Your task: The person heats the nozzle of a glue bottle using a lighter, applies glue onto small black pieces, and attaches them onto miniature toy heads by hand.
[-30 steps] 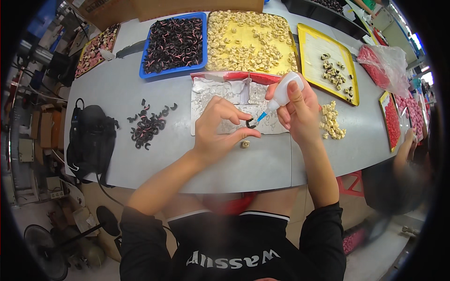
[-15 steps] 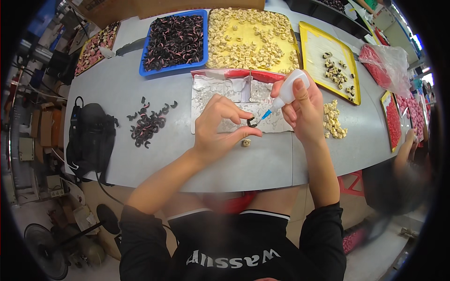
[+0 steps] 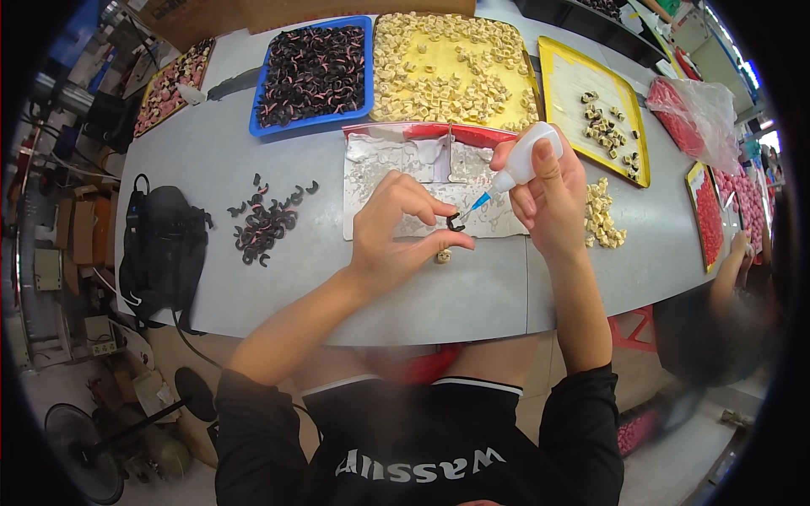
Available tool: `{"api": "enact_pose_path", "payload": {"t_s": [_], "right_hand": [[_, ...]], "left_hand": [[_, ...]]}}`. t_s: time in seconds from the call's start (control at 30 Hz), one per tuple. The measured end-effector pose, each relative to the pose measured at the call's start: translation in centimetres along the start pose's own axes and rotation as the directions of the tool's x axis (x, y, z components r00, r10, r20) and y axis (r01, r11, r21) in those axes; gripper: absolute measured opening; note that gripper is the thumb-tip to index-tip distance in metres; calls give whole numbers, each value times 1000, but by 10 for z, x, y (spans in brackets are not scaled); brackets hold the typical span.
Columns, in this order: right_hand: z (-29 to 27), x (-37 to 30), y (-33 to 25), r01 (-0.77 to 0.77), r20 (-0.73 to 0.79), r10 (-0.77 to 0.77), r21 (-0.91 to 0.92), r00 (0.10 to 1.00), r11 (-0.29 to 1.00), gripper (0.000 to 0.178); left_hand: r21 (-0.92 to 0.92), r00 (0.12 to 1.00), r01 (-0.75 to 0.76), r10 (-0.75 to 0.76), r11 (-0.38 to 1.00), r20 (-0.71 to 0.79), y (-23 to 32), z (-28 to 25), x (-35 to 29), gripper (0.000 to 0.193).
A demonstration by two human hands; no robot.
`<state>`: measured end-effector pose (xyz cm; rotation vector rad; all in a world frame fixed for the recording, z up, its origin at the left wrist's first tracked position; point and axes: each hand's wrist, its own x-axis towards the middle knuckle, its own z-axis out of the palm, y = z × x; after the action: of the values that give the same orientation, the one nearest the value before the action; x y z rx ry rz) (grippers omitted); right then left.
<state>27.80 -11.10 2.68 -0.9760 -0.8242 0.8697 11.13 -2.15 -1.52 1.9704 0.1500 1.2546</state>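
Between thumb and forefinger, my left hand (image 3: 396, 223) pinches a small black curved piece (image 3: 456, 223). My right hand (image 3: 548, 190) is wrapped round a white squeeze bottle (image 3: 527, 160), tilted down to the left. Its blue needle tip (image 3: 481, 201) points at the black piece, very close to it; I cannot tell whether they touch. Under my left thumb, one small cream block (image 3: 443, 256) sits on the table. Below both hands lies a white sheet of card (image 3: 363, 198) with a red far edge, covered in glossy spots.
Loose black curved pieces (image 3: 266, 223) lie left, cream blocks (image 3: 601, 218) right. Behind are a blue tray (image 3: 371, 76) of black pieces, a yellow tray (image 3: 434, 63) of cream blocks and another yellow tray (image 3: 582, 80). A black bag (image 3: 169, 244) lies at left. Another person's hand (image 3: 738, 249) shows far right.
The black piece has turned a little between my left fingertips. My right hand and the bottle have shifted slightly up and to the right.
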Motion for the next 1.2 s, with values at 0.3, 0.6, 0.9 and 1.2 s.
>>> {"api": "enact_pose_path", "payload": {"t_s": [0.3,0.6,0.9,1.2], "right_hand": [[2,1,2,2,10,-2,-7,1000,1000,31],[2,1,1,11,11,-11,-28,1000,1000,31],[0,-1,0,10,-2,-10,-37,1000,999,31],[-14,13,-15,150,-154,-158,-61,975,987,31]], "left_hand": [[1,998,12,-12,1000,54,2,-3,-2,46],[-10,998,11,-11,1000,57,2,-2,-1,46],[-4,1000,-8,8,1000,1,2,2,-4,44],[3,998,59,-59,998,2,-1,-4,1,45]]}}
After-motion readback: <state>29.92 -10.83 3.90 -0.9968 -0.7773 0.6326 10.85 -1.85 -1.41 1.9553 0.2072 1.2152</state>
